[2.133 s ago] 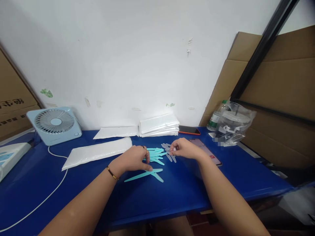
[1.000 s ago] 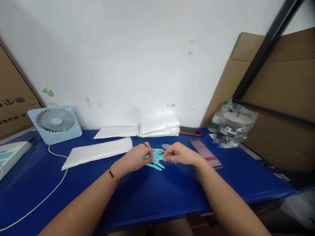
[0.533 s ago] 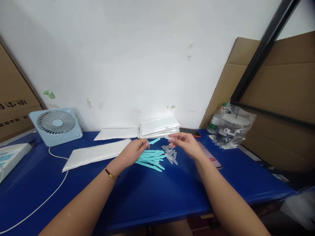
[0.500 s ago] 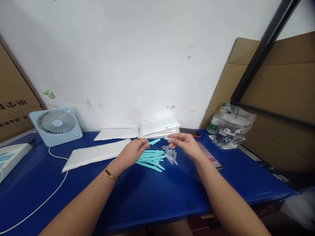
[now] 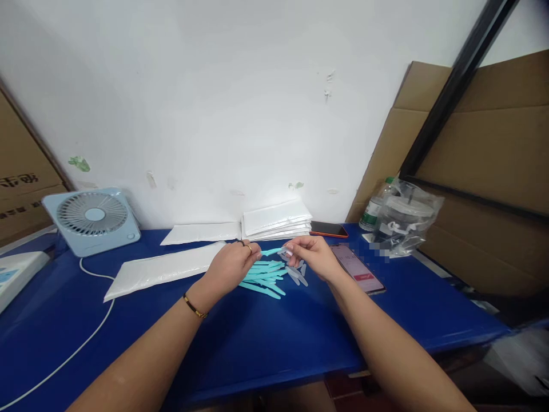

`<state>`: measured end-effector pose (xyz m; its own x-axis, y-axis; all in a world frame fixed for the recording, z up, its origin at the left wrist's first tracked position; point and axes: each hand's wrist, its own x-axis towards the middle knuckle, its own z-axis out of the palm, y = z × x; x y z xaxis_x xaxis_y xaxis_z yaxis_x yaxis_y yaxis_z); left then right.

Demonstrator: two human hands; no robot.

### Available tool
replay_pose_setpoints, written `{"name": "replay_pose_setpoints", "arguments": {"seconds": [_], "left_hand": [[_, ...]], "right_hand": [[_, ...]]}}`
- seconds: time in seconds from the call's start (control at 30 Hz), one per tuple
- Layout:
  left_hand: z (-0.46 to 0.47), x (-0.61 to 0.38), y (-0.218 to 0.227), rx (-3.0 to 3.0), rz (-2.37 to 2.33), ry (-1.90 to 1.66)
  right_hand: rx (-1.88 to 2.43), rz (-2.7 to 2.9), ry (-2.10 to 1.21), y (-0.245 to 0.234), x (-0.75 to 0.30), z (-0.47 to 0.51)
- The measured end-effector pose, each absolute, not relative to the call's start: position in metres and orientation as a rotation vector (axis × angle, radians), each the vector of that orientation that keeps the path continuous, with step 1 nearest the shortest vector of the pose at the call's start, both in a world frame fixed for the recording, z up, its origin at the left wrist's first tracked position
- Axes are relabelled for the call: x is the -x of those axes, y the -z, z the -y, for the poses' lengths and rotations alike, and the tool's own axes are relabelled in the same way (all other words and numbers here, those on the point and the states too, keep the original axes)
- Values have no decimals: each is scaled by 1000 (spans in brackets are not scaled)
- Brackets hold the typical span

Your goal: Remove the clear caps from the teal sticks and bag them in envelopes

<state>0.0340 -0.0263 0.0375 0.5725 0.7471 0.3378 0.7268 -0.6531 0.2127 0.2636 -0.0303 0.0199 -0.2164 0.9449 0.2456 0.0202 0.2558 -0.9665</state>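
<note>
My left hand (image 5: 235, 262) pinches a slim teal eyebrow razor (image 5: 270, 252) by its handle, its tip pointing right. Between thumb and fingers, my right hand (image 5: 314, 256) grips a small clear plastic cap (image 5: 283, 250). Razor tip and cap meet between the hands; how far the tip sits inside the cap I cannot tell. Below them lies a loose pile of teal eyebrow razors (image 5: 263, 280) on the blue table. Several loose clear caps (image 5: 299, 276) lie beside the pile, partly behind my right fingers.
White padded envelopes (image 5: 163, 266) lie at the left, with a stack of them (image 5: 277, 220) against the wall. A light blue fan (image 5: 92, 220) stands far left, its cable on the table. At right are a phone (image 5: 358, 269), another phone (image 5: 329, 229) and a bagged cup (image 5: 405, 223).
My right hand has moved left and slightly down with the cap, bringing it to the razor's tip. My left hand keeps its hold on the razor. The view has shifted slightly.
</note>
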Motion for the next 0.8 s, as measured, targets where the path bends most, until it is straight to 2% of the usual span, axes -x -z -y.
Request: {"name": "replay_pose_setpoints", "arguments": {"seconds": [0.47, 0.6, 0.8], "left_hand": [[25, -44, -27, -2784, -1313, -719], [19, -36, -26, -2696, -1480, -970], [6, -27, -1, -2637, -1338, -526]], "right_hand": [[912, 1520, -1232, -10, -252, 27], [1046, 1496, -1007, 3, -266, 8], [1294, 1902, -528, 20, -273, -13]]}}
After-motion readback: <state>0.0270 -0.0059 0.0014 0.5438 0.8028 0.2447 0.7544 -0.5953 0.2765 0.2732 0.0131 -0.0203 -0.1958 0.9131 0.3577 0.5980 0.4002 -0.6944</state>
